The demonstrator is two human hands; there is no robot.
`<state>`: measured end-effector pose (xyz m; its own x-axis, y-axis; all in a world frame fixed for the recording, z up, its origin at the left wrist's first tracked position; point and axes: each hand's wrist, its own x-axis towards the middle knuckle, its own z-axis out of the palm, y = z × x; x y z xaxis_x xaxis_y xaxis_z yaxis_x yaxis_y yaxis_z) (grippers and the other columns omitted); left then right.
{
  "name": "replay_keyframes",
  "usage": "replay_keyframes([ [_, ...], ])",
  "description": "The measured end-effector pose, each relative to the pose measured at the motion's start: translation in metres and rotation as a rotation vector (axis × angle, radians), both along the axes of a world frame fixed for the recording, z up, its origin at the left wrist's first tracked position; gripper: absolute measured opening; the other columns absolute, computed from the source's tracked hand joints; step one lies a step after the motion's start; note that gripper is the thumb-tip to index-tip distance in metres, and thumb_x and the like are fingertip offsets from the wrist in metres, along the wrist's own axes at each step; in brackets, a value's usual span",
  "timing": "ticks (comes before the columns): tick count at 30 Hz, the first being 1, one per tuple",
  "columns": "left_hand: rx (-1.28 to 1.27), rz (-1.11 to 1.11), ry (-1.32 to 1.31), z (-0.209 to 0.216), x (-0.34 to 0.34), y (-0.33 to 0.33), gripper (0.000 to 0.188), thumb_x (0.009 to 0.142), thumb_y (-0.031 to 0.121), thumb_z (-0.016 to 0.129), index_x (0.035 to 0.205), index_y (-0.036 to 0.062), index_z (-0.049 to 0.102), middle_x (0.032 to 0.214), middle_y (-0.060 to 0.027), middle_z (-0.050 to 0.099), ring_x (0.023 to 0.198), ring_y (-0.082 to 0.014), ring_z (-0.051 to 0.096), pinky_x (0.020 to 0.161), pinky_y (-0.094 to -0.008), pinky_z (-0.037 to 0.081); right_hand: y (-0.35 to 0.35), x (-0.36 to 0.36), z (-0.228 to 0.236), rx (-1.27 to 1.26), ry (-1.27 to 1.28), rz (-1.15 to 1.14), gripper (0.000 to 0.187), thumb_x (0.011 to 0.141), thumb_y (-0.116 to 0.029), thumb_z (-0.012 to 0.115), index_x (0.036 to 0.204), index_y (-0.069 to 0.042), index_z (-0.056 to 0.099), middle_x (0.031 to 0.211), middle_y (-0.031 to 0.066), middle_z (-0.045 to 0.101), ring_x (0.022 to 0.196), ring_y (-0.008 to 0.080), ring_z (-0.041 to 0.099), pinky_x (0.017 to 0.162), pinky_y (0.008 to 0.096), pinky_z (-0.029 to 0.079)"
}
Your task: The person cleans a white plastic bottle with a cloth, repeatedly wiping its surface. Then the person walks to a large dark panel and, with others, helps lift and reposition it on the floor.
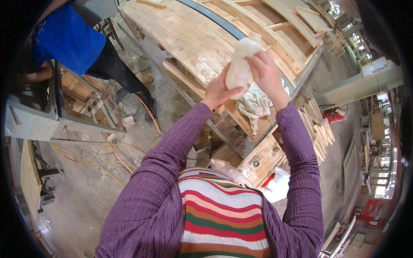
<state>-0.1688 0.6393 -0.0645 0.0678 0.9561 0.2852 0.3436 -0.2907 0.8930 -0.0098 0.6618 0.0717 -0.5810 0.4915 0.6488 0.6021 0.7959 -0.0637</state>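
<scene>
Both hands are raised over the near end of a wooden workbench, around a whitish translucent plastic bottle point(239, 71). My left hand point(221, 88) is wrapped about its lower part, thumb across the base. Higher up, my right hand point(263, 71) has its fingers bent against the bottle's side near the shoulder. The bottle leans, with its neck toward the far side. A crumpled off-white cloth point(254, 105) lies on the bench just below the hands.
Beyond the bottle stretches a wide wooden panel point(180, 32) with a dark strip point(215, 19) and curved wooden frames point(275, 34). A person in a blue shirt point(71, 38) works at a machine point(56, 116) on the left. Orange hoses point(146, 109) cross the floor. Wood strips point(316, 129) are stacked right.
</scene>
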Motion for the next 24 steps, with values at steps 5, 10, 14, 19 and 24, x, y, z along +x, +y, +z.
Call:
replay_keyframes([
  [5, -0.005, -0.03, -0.03, 0.007, 0.001, -0.005, 0.099, 0.072, 0.047, 0.076, 0.153, 0.0181, 0.028, 0.119, -0.018, 0.067, 0.107, -0.0369, 0.066, 0.091, -0.0451, 0.052, 0.01, -0.008, 0.006, 0.102, 0.058, -0.202, 0.016, 0.084, -0.004, 0.063, 0.097, -0.009, 0.07, 0.09, 0.0095, 0.059, 0.086, 0.0315, 0.057, 0.073, 0.0416, 0.05],
  [10, -0.019, -0.026, -0.034, 0.011, -0.002, -0.003, 0.096, 0.072, 0.045, 0.076, 0.152, 0.0183, 0.029, 0.118, -0.0166, 0.068, 0.107, -0.0359, 0.067, 0.091, -0.0437, 0.052, -0.005, -0.01, -0.021, 0.079, 0.005, -0.081, 0.015, 0.084, -0.004, 0.064, 0.097, -0.008, 0.07, 0.087, 0.0107, 0.058, 0.085, 0.0319, 0.057, 0.072, 0.0421, 0.048],
  [14, 0.05, -0.028, -0.044, 0.011, -0.004, -0.009, 0.095, 0.071, 0.045, 0.077, 0.151, 0.0176, 0.032, 0.115, -0.016, 0.069, 0.104, -0.038, 0.067, 0.09, -0.0448, 0.053, 0.012, -0.012, 0.012, 0.165, 0.11, -0.209, 0.016, 0.082, -0.003, 0.065, 0.097, -0.007, 0.07, 0.086, 0.011, 0.057, 0.082, 0.0318, 0.056, 0.071, 0.0424, 0.046],
  [19, -0.017, -0.021, -0.032, 0.02, -0.005, -0.012, 0.092, 0.072, 0.044, 0.078, 0.148, 0.0168, 0.035, 0.115, -0.0164, 0.068, 0.103, -0.0395, 0.067, 0.089, -0.0468, 0.053, -0.01, -0.013, -0.019, 0.066, -0.063, -0.103, 0.018, 0.081, -0.002, 0.066, 0.097, -0.009, 0.07, 0.087, 0.0102, 0.058, 0.084, 0.0325, 0.057, 0.071, 0.0434, 0.047],
  [24, 0.079, -0.028, -0.08, 0.016, -0.003, -0.009, 0.092, 0.072, 0.044, 0.078, 0.149, 0.0164, 0.035, 0.116, -0.0165, 0.068, 0.103, -0.0385, 0.067, 0.089, -0.0463, 0.053, 0.009, -0.01, 0.014, 0.025, 0.104, -0.297, 0.019, 0.081, -0.002, 0.066, 0.098, -0.009, 0.07, 0.088, 0.011, 0.058, 0.087, 0.0325, 0.057, 0.075, 0.0428, 0.049],
])
